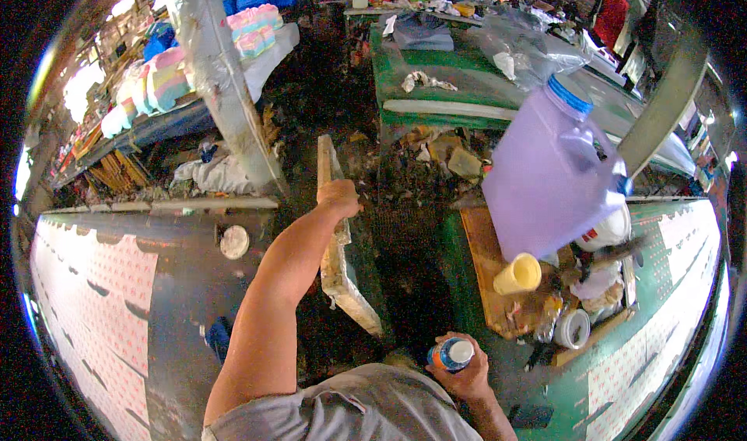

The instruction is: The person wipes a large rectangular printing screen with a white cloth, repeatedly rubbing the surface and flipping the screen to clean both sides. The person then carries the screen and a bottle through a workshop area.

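Note:
My left hand (339, 200) reaches forward, its fingers closed round the edge of a worn, stained wooden frame (340, 274). The frame stands nearly edge-on between the two long tables, so its face barely shows. Close to my body on the right, my right hand (471, 372) is wrapped round a small bottle (450, 354) with a white top and a blue and orange label. The underside of that bottle is hidden.
A large pale-purple jug (537, 176) with a blue cap stands on a wooden board (484, 274) at the right. Beside it are a yellow cup (517, 275) and a white tub (573, 329). Printed white sheets (97, 301) lie on the left table. A post (214, 67) rises ahead.

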The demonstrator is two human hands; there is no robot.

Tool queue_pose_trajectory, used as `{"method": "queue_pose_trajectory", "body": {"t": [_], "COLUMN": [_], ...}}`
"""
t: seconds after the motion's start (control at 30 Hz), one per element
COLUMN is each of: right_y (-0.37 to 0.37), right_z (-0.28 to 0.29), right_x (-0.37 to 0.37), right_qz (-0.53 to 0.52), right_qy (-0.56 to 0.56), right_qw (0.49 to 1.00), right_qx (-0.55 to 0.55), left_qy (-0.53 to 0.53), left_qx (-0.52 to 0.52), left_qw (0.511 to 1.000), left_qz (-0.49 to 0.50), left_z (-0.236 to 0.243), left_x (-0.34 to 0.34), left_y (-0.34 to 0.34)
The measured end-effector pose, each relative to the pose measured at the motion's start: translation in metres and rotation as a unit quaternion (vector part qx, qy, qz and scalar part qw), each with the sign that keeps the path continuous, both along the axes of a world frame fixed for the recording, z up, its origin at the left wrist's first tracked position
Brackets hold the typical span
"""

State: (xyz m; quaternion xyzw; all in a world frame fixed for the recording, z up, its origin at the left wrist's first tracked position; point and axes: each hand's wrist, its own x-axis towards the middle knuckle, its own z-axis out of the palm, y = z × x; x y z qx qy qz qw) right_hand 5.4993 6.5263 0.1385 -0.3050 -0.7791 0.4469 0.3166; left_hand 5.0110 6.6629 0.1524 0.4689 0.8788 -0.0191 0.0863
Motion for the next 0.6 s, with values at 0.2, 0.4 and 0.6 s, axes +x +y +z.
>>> {"method": "queue_pose_trajectory", "body": {"t": [0.2,0.4,0.6], "right_y": [0.105,0.205,0.283], "right_z": [-0.001,-0.003,0.001], "right_x": [-0.092,-0.166,-0.211], "right_qz": [-0.029,-0.057,0.000], "right_qy": [0.068,0.127,0.066], "right_qw": [0.996,0.980,0.986], "right_qx": [-0.056,-0.143,-0.153], "left_qy": [0.037,-0.035,-0.259], "left_qx": [0.139,0.200,0.388], "left_qw": [0.990,0.979,0.884], "left_qz": [-0.004,-0.009,0.027], "left_z": [-0.064,-0.151,-0.239], "left_x": [-0.140,-0.273,-0.470], "left_y": [0.099,0.211,0.219]}}
